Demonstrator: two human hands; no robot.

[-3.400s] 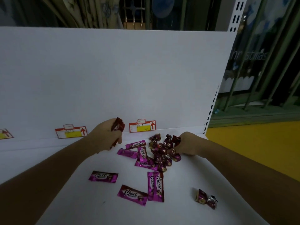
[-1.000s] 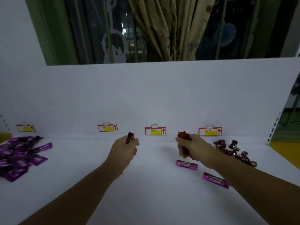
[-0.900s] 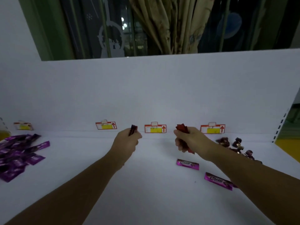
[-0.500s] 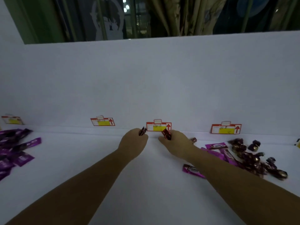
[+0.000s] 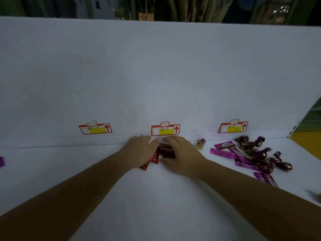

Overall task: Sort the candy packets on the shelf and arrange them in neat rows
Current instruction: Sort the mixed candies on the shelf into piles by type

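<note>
Several red candy packets (image 5: 164, 152) lie in a small heap on the white shelf (image 5: 156, 197), just below the middle price tag (image 5: 165, 130). My left hand (image 5: 141, 152) rests flat on the heap's left side, fingers stretched out. My right hand (image 5: 180, 154) lies flat on its right side, fingertips over the packets. Most of the heap is hidden under both hands. To the right lie purple Choco packets (image 5: 224, 150) and dark round wrapped candies (image 5: 251, 146).
One gold-and-red wrapped candy (image 5: 200, 144) sits alone right of my right hand. Two more price tags (image 5: 95, 130) (image 5: 233, 127) hang on the white back panel (image 5: 156, 75). A purple packet (image 5: 1, 161) shows at the left edge. The shelf ends at the right.
Both hands, each gripping red packets, moved together under the middle tag and came down. The packets now lie on the shelf with both hands flat over them.
</note>
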